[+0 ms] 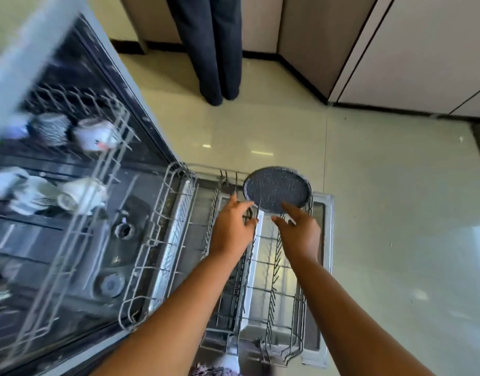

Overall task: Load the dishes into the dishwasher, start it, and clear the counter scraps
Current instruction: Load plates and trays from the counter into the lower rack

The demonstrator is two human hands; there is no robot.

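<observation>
1. Both forearms come in from the bottom edge over the lower rack [302, 308], which is pulled out above the open dishwasher door [325, 213].
2. Side by side at the rack's far end I have the left grip [232, 229] and the right grip [301, 232]. Each is loosely spread and, as far as I can see, clasps nothing.
3. Just beyond both grips the dark speckled plate [278, 189] stands on edge among the far tines, its face tipped toward the camera.
4. Its lower rim falls between the two sets of fingertips. The right index finger overlaps that rim, and the left one ends just beside the plate's left edge. I cannot tell whether either touches.
5. My read: the plate is straight ahead of the right grip and a little to the right of the left one, so the right is nearer for any nudge. The plate's width runs across the rack.
6. Off to the left, blurred, the upper rack [97, 185] carries cups [81, 196].
</observation>
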